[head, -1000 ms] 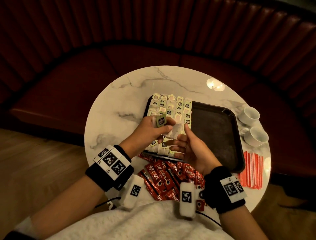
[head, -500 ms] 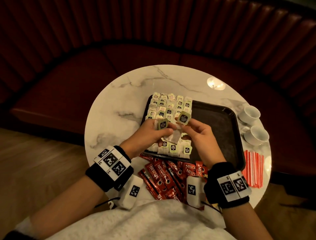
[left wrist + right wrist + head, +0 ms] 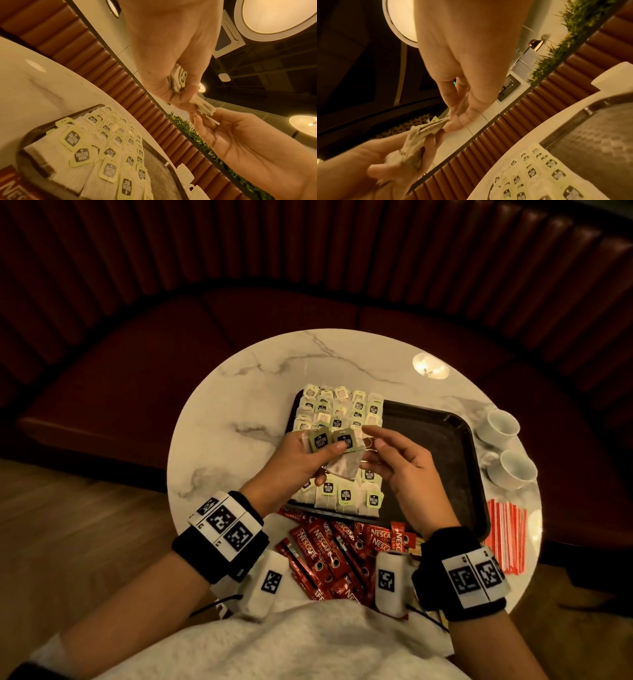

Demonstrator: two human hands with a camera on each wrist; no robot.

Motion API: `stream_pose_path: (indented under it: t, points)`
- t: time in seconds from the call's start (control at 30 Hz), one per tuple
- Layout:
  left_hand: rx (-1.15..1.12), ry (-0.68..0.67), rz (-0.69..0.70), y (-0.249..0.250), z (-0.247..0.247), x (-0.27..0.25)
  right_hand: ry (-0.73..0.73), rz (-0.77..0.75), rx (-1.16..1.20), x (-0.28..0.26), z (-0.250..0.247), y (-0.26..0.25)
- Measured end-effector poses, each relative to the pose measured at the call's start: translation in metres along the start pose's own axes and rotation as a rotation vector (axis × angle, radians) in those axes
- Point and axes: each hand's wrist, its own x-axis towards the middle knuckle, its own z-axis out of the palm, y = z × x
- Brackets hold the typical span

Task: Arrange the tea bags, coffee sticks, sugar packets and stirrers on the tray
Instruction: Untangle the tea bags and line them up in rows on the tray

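Coffee sticks (image 3: pixel 337 556) loose on table, near side of tray (image 3: pixel 442 446). Above it, left hand (image 3: pixel 294 460) pinches two tea bags (image 3: pixel 337 455); right hand (image 3: pixel 400 460), fingers narrow, pinches their strings, probably untangling. Bag rows (image 3: pixel 339 412) fill tray's left.

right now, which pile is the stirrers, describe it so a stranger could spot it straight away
Start at the round marble table and find the dark tray on it. Just off the tray's right edge, nearer the person than the two white cups, lies a flat bundle of stirrers. They are thin, straight, red-and-white striped sticks, unlike the wider red coffee sticks heaped along the tray's near edge.
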Motion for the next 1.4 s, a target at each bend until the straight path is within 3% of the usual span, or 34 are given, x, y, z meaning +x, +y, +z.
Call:
stream_pose_path:
  t: [0.13, 0.5, 0.7, 0.93, 1.2, 1.4]
  points:
    - [0.02, -0.004, 0.024, 0.002, 0.001, 0.0, 0.032, 0.017, 0.092, 0.001, 0.002, 0.001]
    - [0.117, -0.005, 0.102, 0.004, -0.002, -0.003, 0.152, 0.002, 0.018, 0.001, -0.001, 0.004]
    - [0.106, 0.059, 0.141, 0.005, 0.0, -0.004, 0.174, 0.003, 0.024, -0.002, 0.003, 0.001]
    - [0.094, 0.117, 0.223, 0.005, 0.0, -0.003, 0.138, 0.034, -0.177, -0.004, 0.004, -0.004]
    - [0.133, 0.086, 0.3, 0.006, 0.001, -0.008, 0.141, -0.027, -0.535, -0.006, 0.007, -0.012]
    - [0.113, 0.104, 0.234, 0.007, 0.002, -0.007, 0.142, -0.027, -0.427, -0.007, 0.009, -0.012]
